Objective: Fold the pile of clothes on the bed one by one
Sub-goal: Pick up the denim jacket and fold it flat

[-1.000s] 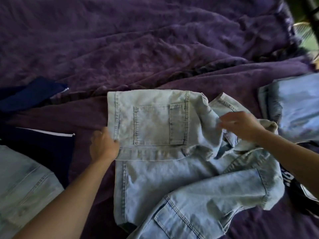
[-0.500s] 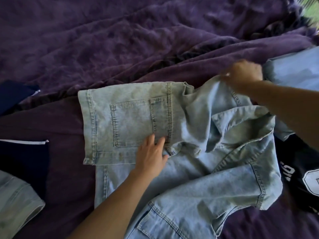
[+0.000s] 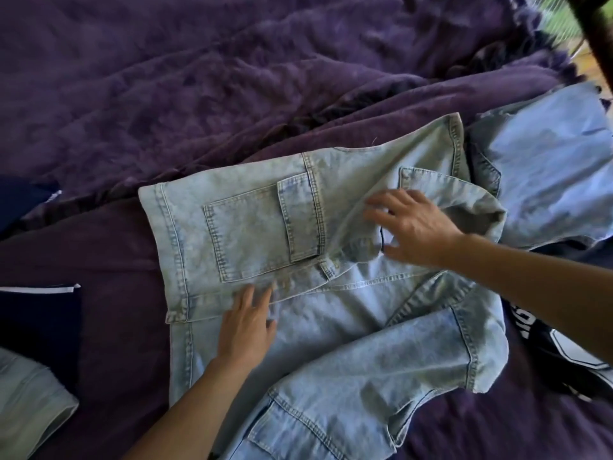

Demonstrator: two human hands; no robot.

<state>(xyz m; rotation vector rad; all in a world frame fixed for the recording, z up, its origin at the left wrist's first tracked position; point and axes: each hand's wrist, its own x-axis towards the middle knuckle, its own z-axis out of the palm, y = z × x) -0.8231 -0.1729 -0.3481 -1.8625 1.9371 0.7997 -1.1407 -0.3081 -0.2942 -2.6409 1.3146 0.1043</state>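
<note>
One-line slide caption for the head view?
Left hand and right hand rest open on a denim garment, its pocket panel folded over, on a purple bedspread.

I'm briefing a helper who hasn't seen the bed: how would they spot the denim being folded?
On the purple bedspread, look to the middle. The light blue denim garment lies under the left hand and right hand, its stitched patch pocket facing up; the denim piece at the right edge and the denim item at lower left show neither.

bed (image 3: 232,78), purple cover | centre: pale denim garment (image 3: 331,343) | upper right: second denim piece (image 3: 547,167) | left edge: navy cloth (image 3: 36,320) | right edge: black printed top (image 3: 547,353)
</note>
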